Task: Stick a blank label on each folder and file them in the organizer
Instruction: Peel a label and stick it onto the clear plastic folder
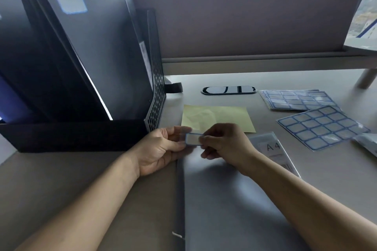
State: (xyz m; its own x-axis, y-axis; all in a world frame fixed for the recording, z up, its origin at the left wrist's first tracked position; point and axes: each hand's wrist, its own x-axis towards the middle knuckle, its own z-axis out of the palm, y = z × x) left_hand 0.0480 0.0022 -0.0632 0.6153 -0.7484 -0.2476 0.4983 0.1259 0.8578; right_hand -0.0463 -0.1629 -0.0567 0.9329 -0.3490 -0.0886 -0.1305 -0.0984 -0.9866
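Blue-edged and blank, the label [193,139] is pinched between your left hand [161,149] and right hand [223,144], just above the grey folder [224,206] on the bench [61,189]; beside it a packet [272,147] reads "A4", and a labelled folder [98,51] stands in the organizer [157,87]

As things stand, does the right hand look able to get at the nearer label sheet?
Probably yes: nothing upright stands between the right hand and the label sheet, though it is pinching a loose label.
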